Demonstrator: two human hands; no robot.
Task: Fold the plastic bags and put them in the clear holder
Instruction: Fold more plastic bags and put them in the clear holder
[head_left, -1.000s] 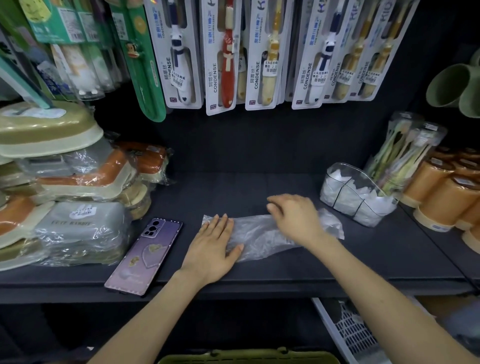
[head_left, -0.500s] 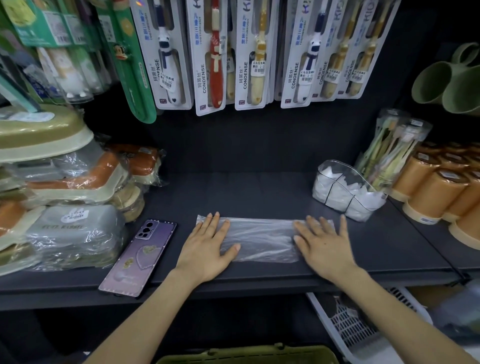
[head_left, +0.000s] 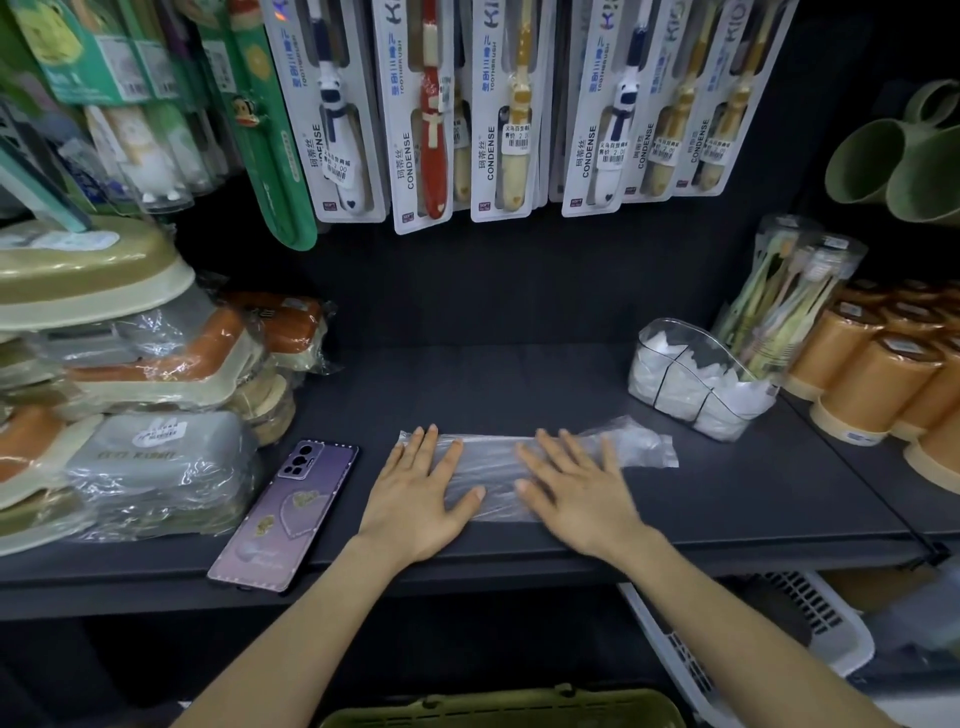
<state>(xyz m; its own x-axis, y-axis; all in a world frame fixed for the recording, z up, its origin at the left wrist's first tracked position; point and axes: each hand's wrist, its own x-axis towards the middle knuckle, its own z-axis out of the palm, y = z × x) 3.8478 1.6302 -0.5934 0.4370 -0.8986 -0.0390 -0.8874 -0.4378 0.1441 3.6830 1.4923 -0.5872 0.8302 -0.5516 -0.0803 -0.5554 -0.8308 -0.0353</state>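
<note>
At the left end of the shelf (head_left: 519, 384) sit stacked soap boxes (head_left: 156, 457) in crinkled wrap. The grey one on top of the near pile carries a white rabbit sticker; its lettering is too blurred to read. Just right of them, at the front edge, your phone (head_left: 285, 514) lies back up in a purple case with hearts, its lower end slightly over the edge.

Your left hand (head_left: 421, 499) lies flat, fingers straight and loosely spread, pressing the left end of the plastic bag (head_left: 496, 460). The bag lies as a long flattened strip along the front middle of the shelf. Your right hand (head_left: 576, 493) is just beside the left, also flat with spread fingers on the bag, gripping nothing. The bag's right end sticks out past it, loose and crumpled.

Above, on the back wall, hang toothbrush packs (head_left: 431, 114) printed "CONDENSE" and "TOOTHBRUSH", with price stickers reading 2.00.

Toward the right back of the shelf stands the clear holder (head_left: 696, 379), with white folded bags in it. It is apart from the bag under your hands. Touching its far side is a clear tube of toothbrushes (head_left: 784, 301), then rows of orange cups (head_left: 872, 374) at the right end, with green mugs (head_left: 893, 161) hanging above.
</note>
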